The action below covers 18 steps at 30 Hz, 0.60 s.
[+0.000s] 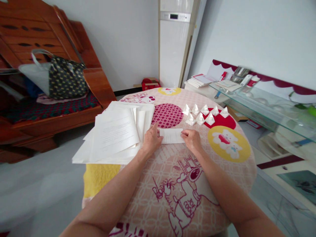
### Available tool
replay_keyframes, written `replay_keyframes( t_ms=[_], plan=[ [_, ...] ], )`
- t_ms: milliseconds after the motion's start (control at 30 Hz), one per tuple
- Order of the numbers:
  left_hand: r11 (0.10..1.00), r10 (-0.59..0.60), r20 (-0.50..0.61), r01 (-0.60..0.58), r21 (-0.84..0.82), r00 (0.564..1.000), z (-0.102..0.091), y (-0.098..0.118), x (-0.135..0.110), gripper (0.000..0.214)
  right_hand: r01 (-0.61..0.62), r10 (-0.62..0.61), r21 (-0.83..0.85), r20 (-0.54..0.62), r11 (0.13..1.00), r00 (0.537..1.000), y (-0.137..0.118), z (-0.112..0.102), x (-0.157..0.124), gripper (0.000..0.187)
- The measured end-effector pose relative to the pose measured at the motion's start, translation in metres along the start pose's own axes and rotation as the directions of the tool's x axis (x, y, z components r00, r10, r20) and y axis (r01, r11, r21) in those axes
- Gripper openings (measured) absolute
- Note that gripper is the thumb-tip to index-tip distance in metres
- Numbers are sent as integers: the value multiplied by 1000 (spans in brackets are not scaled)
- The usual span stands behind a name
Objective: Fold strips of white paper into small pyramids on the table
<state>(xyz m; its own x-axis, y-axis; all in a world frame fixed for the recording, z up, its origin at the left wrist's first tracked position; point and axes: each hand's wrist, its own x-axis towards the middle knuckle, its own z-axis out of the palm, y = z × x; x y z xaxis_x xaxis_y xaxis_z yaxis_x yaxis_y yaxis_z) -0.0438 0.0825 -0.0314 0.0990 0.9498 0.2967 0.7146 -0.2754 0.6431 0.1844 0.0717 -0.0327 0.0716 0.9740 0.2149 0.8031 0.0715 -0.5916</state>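
Observation:
A narrow folded strip of white paper (pixel 171 136) lies between my hands above the patterned tablecloth (pixel 145 184). My left hand (pixel 152 137) grips its left end, thumb and fingers at the edge. At the right end, my right hand (pixel 192 139) pinches the paper between thumb and fingertips. Close by my left hand spreads a stack of white paper sheets (pixel 115 131), the top one bearing printed lines. Beyond my right hand stand several small folded paper boats (pixel 200 118), white and pointed, set in two rows.
A wooden bench (pixel 93 79) at the left carries a dark patterned bag (pixel 66 77). Along the right side is a glass shelf (pixel 271 105) with cups and papers. A tall white air conditioner (pixel 172 49) stands in the back corner.

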Motion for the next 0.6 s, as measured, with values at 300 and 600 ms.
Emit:
replay_keyframes(
  t_ms=[300,600],
  plan=[
    [998,-57,28,58,-17,998,-2,5,-1,69,-12,12,22,16,1000,1000,2,0,2,19],
    [993,99,-19,-98,68,995,5,-1,-3,73,-56,66,-126,73,990,995,-13,-5,0,19]
  ],
)
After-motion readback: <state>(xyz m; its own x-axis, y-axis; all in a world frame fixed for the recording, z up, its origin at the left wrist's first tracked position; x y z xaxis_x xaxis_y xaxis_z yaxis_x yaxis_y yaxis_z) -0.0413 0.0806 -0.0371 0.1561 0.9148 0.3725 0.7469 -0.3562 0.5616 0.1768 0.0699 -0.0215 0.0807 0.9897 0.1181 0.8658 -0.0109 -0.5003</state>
